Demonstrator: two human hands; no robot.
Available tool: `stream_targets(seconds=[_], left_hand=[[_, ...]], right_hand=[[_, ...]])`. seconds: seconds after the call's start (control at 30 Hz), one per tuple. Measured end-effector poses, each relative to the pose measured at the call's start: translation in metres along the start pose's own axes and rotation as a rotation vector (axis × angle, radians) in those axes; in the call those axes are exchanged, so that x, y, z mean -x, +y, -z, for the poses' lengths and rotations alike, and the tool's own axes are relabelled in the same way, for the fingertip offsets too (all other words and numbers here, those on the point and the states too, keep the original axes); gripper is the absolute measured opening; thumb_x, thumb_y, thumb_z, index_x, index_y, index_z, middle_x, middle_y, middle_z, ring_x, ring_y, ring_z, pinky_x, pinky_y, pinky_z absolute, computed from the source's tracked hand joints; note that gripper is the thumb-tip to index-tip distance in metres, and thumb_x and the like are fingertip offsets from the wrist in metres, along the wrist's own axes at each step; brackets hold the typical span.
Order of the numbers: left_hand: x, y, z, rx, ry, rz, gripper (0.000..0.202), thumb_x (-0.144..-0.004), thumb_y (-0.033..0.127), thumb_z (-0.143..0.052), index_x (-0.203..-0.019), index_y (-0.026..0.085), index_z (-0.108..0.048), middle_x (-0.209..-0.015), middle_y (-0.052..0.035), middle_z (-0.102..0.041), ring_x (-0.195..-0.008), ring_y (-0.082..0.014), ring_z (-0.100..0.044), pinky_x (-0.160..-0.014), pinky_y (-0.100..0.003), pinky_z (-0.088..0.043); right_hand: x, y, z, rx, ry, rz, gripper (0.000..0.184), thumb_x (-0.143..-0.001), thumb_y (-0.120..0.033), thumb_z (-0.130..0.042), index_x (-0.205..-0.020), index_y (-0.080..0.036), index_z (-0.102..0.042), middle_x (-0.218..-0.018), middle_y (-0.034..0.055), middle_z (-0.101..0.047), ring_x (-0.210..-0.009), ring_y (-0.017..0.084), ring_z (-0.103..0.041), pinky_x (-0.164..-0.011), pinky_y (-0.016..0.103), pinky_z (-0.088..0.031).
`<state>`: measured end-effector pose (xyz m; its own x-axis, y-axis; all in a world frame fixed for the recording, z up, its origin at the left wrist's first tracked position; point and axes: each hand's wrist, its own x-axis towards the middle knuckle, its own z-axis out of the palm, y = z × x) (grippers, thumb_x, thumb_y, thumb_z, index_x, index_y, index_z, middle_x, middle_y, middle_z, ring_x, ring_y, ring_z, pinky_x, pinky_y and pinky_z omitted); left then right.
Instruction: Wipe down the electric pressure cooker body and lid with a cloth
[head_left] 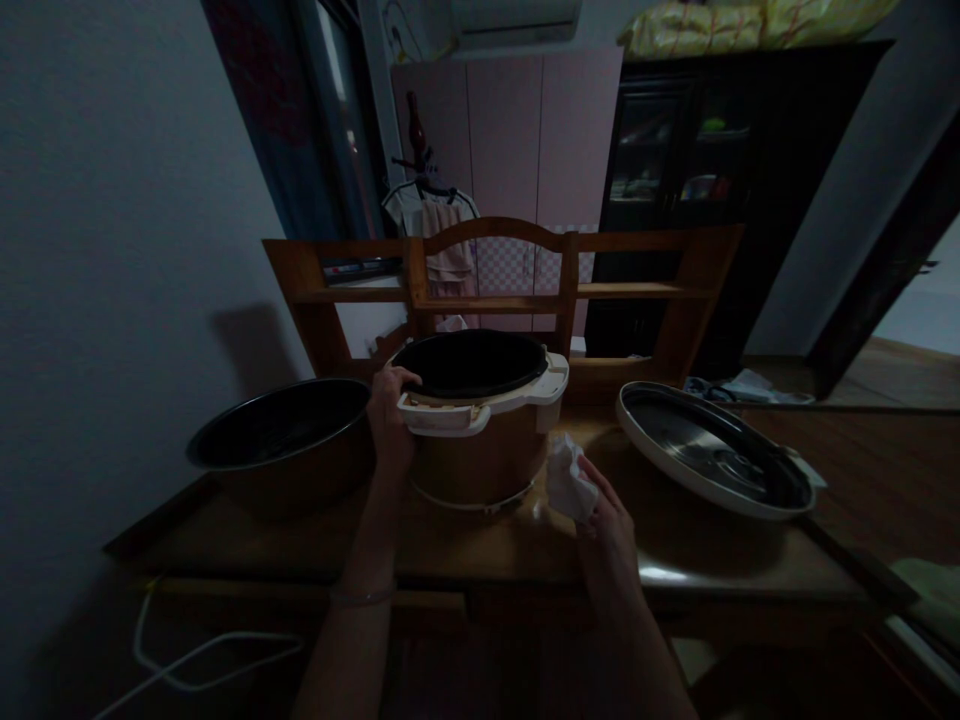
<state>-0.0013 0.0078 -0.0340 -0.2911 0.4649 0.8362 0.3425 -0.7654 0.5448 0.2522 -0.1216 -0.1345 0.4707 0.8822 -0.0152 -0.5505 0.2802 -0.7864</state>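
A rice cooker body (480, 460) with a white rim and dark open interior stands upright at the middle of the wooden desk. My left hand (391, 405) grips the left side of its rim, fingers bent over the edge. In my right hand (606, 510) is a crumpled white tissue (571, 482), pinched just right of the cooker and apart from its side. The dark inner pot (292, 430) sits at the left, close to my left forearm. To the right lies the round lid (712, 450), tilted with its metal inner face up.
The wooden desk (510, 555) has a shelf frame (491, 305) along its back. A wall (135, 250) rises close on the left. A white cable (214, 640) hangs below the desk's left front edge. Pink cabinets (506, 150) stand beyond.
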Motion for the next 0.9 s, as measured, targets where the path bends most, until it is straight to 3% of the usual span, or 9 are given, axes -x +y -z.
stream_targets(seconds=[0.17,0.33,0.57,0.9], left_hand=[[0.0,0.002,0.0,0.006,-0.005,-0.031,0.048,-0.102,0.042,-0.028,-0.076,0.022,-0.062,-0.087,-0.0042,-0.06,-0.096,-0.0196,-0.056,-0.107,-0.037,-0.035],[0.0,0.003,0.0,-0.017,-0.008,-0.003,0.05,-0.102,0.045,-0.026,-0.076,0.022,-0.061,-0.089,-0.0049,-0.06,-0.094,-0.0202,-0.055,-0.099,-0.035,-0.04],[0.0,0.001,0.001,-0.023,-0.012,0.014,0.051,-0.102,0.046,-0.026,-0.075,0.022,-0.062,-0.089,-0.0051,-0.059,-0.093,-0.0202,-0.054,-0.093,-0.034,-0.04],[-0.001,-0.001,0.0,-0.025,0.006,0.029,0.05,-0.102,0.045,-0.027,-0.074,0.022,-0.062,-0.086,-0.0049,-0.06,-0.093,-0.0203,-0.054,-0.096,-0.035,-0.04]], right_hand=[[-0.014,-0.01,0.01,-0.126,-0.164,-0.074,0.03,-0.086,-0.039,-0.066,-0.111,-0.025,-0.074,-0.117,0.0054,-0.075,-0.117,0.024,-0.067,-0.096,0.037,-0.057],[-0.019,-0.007,0.027,-0.163,-0.268,-0.07,0.04,-0.096,-0.042,-0.046,-0.127,-0.028,-0.068,-0.14,0.0059,-0.063,-0.131,0.029,-0.058,-0.11,0.054,-0.044],[-0.026,0.009,0.04,-0.189,-0.3,-0.089,0.046,-0.097,-0.048,-0.041,-0.131,-0.029,-0.065,-0.147,0.0052,-0.056,-0.135,0.029,-0.053,-0.115,0.057,-0.037],[-0.02,0.011,0.027,-0.19,-0.205,-0.089,0.044,-0.093,-0.044,-0.05,-0.13,-0.027,-0.066,-0.139,0.0075,-0.063,-0.129,0.031,-0.058,-0.113,0.056,-0.04]])
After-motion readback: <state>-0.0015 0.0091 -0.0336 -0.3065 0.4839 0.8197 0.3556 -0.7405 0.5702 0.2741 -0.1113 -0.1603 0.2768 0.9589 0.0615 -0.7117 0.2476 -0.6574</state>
